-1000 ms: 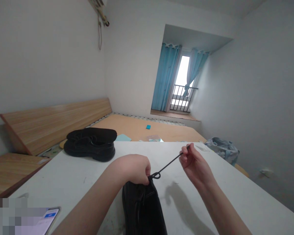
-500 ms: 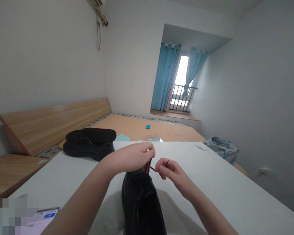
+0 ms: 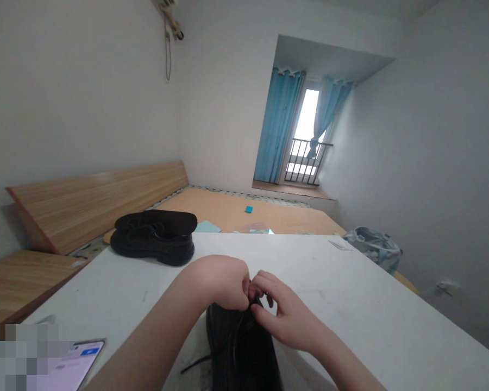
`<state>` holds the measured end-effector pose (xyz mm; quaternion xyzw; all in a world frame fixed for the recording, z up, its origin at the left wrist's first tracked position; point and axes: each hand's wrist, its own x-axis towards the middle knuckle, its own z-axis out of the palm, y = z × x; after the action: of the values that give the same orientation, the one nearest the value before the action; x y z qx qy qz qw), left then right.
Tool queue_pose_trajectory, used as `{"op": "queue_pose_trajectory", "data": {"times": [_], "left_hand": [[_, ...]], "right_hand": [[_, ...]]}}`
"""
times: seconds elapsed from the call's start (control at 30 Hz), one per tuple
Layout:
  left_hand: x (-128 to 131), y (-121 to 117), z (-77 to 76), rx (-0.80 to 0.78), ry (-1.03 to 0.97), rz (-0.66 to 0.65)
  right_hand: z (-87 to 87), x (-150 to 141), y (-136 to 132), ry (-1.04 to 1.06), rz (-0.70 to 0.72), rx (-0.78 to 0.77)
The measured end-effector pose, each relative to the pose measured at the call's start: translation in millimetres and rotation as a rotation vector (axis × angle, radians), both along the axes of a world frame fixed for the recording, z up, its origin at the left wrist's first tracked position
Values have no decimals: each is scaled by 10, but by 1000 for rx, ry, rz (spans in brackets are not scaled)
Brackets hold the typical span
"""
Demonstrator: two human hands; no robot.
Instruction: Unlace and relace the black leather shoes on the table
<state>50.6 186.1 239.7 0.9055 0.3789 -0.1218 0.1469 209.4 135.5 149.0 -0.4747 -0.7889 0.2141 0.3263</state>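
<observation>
A black lace-up shoe stands on the white table in front of me, its opening towards me. My left hand is closed at the far part of the shoe, over the lacing; its curled fingers hide what they grip. From the right, my right hand bends over the same spot, fingertips against the left hand's and thumb on the shoe's edge. A thin dark bit of shoelace shows between its fingers. A loose lace end sticks out on the shoe's left side.
Another black shoe lies at the table's far left, a black insole on top. A phone rests near left. A small white packet lies by the far right edge. Beyond are a bed and a fabric basket.
Both hands have come down closer to the shoe and to each other. The lace stretched between them no longer shows, and a lace end now appears on the shoe's left.
</observation>
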Motion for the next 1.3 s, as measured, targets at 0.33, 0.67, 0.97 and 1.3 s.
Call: {"op": "queue_pose_trajectory", "data": {"times": [0.33, 0.67, 0.97, 1.3], "left_hand": [[16, 132, -90, -164, 18, -68], [-161, 84, 169, -512, -564, -342], [-49, 91, 71, -432, -443, -111], [59, 27, -56, 38, -3, 41]], "right_hand": [[13, -8, 24, 102, 30, -48], [-77, 30, 45, 344, 37, -92], [16, 183, 238, 1016, -32, -381], [-128, 40, 178, 702, 10, -558]]}}
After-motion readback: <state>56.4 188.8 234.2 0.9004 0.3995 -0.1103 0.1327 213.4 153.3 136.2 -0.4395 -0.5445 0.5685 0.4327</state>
